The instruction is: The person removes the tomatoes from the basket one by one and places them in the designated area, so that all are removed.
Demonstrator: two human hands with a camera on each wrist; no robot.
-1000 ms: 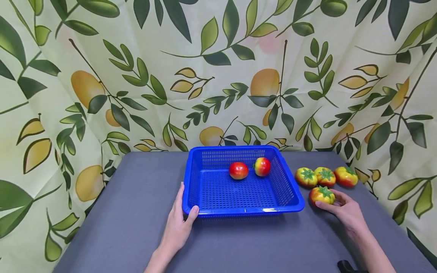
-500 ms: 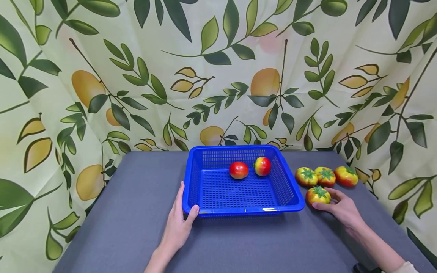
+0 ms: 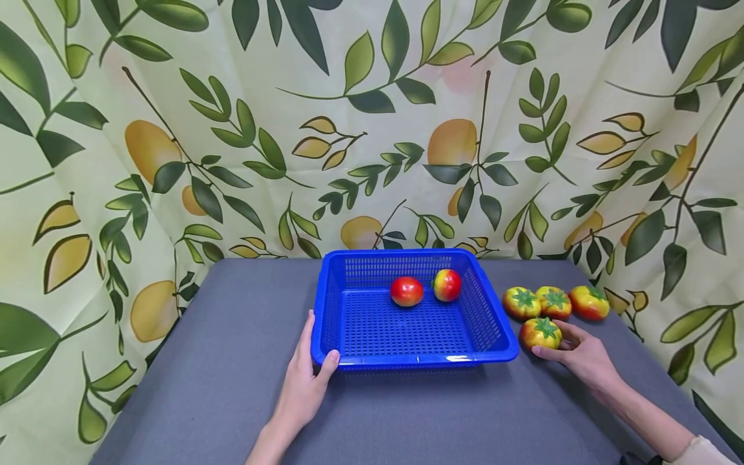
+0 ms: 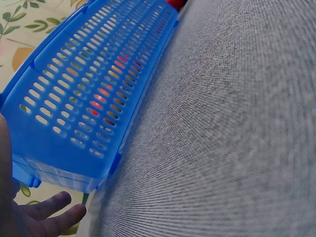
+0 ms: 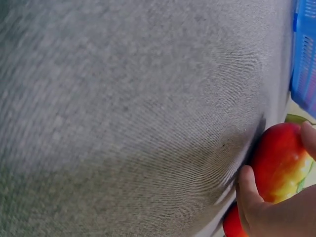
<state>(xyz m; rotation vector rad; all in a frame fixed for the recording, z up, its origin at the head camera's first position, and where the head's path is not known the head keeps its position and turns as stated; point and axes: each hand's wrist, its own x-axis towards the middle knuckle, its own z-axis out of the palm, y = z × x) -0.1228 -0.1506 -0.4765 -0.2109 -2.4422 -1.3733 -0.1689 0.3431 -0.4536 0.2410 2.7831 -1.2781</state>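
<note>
Glossy plastic basket [image 3: 415, 360], shiny fruits [image 3: 540, 334] in and beside it, matt cloth-covered counter [image 3: 227, 374] beneath, creased cloth curtain [image 3: 256, 194] behind.

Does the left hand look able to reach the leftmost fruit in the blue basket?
Probably yes: the left hand is at the near left corner of the blue basket, whose top is open; only its rim seems to lie between hand and leftmost fruit.

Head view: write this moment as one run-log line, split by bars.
left hand: touches blue basket | right hand: holds leafy-topped fruit | inside basket: two fruits | beyond held fruit: three more fruits
</note>
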